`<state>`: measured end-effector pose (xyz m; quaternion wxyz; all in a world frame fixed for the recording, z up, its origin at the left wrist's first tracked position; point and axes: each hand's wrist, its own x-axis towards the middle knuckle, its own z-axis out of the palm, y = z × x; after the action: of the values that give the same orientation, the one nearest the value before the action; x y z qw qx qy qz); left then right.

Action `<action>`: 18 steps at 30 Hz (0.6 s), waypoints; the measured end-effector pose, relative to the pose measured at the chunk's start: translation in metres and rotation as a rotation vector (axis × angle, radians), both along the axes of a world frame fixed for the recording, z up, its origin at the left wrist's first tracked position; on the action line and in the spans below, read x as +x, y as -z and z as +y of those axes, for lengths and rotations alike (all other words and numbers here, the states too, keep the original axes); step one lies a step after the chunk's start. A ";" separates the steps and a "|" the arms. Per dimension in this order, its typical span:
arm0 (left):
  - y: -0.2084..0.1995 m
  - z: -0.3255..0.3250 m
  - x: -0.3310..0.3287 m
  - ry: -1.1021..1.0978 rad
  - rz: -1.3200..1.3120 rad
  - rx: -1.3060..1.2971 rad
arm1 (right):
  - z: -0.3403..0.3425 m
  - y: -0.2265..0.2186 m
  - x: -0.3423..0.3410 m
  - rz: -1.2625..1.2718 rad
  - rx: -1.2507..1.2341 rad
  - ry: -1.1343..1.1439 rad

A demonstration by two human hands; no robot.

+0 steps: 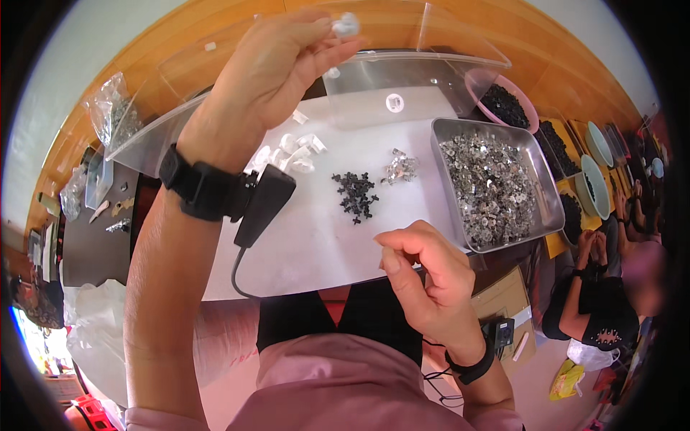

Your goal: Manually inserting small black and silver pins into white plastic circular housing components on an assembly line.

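Note:
My left hand [298, 54] is raised over the clear plastic bin [424, 68] at the back of the table, its fingers closed on a small white plastic part [346, 26], slightly blurred. Beneath my left wrist lies a group of similar white plastic pieces [291, 153]. My right hand [431, 276] hovers over the front edge of the table, thumb and forefinger pinched together; what they hold, if anything, is too small to make out. Ahead of it lie a pile of small black cross-shaped parts [356, 195] and a few shiny metal clips [399, 167].
A metal tray [558, 215] heaped with metal pieces stands on the right. Behind it is a pink bowl [530, 115] of black parts. Green bowls [595, 183] stand farther right, near another person's hands [593, 244]. A black device with a cable [264, 205] is strapped to my left wrist.

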<state>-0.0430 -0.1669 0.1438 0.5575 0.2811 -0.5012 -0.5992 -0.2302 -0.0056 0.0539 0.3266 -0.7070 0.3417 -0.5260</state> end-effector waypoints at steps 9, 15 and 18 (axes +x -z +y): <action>0.020 0.073 0.024 -0.074 -0.083 -0.049 | -0.012 0.017 -0.004 0.104 0.075 0.035; 0.044 0.165 0.064 0.016 -0.513 0.080 | -0.028 0.025 0.000 0.187 0.319 0.054; 0.014 0.205 0.067 0.125 -0.694 -0.242 | -0.034 0.023 0.007 0.230 0.344 -0.039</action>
<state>0.0244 0.0385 0.1294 0.3459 0.3682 -0.7439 -0.4375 -0.2236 -0.0395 0.0312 0.4113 -0.7027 0.4477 -0.3695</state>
